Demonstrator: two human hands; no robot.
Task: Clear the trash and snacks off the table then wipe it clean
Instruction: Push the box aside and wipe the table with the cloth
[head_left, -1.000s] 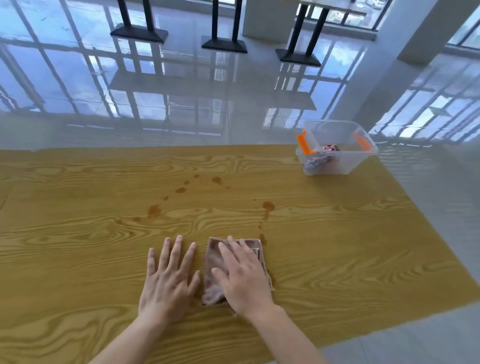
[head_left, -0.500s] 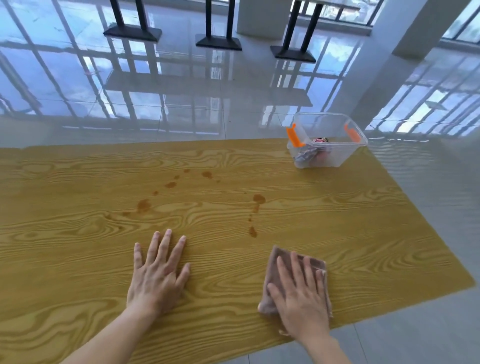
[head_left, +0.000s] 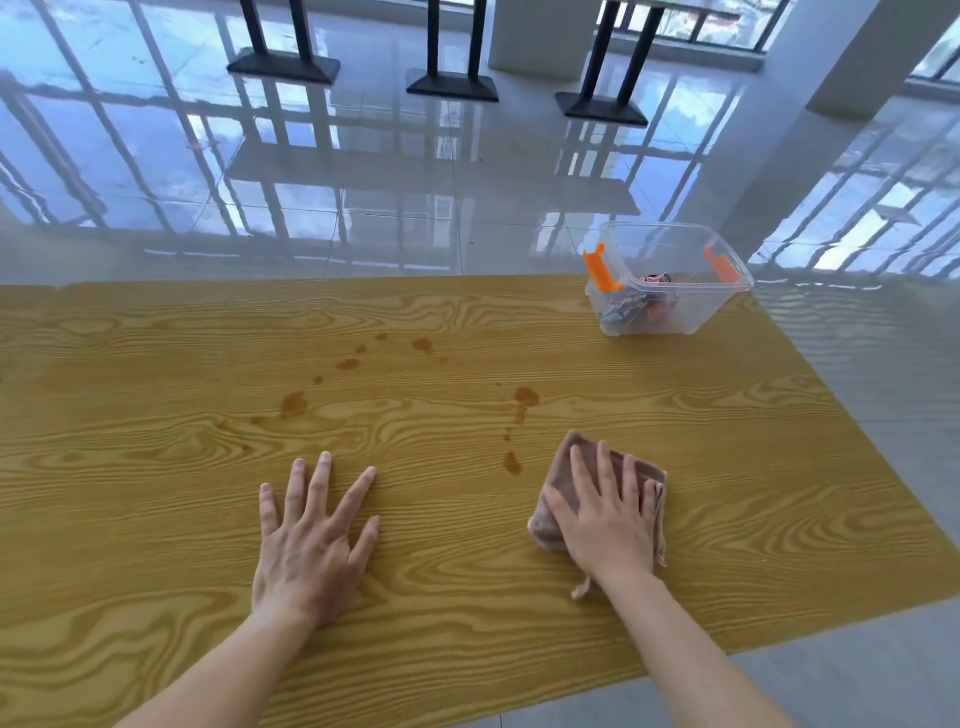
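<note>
Where stains (head_left: 525, 397) dot it, wood-grain table (head_left: 156, 467) meets glossy floor (head_left: 363, 208).

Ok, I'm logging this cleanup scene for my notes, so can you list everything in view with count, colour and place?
table: one, yellow-brown wood grain, fills the lower frame
stains: several, brown, scattered mid-table beyond both hands
cloth: one, pinkish brown, near right part of the table, under the right hand
bin: one, clear plastic with orange latches, far right corner of the table
wrappers: a few, mixed colours, inside the bin; exact count unclear
table bases: three, black, on the glossy floor beyond
left hand: flat on the table, fingers spread
right hand: pressing flat on the cloth
</note>
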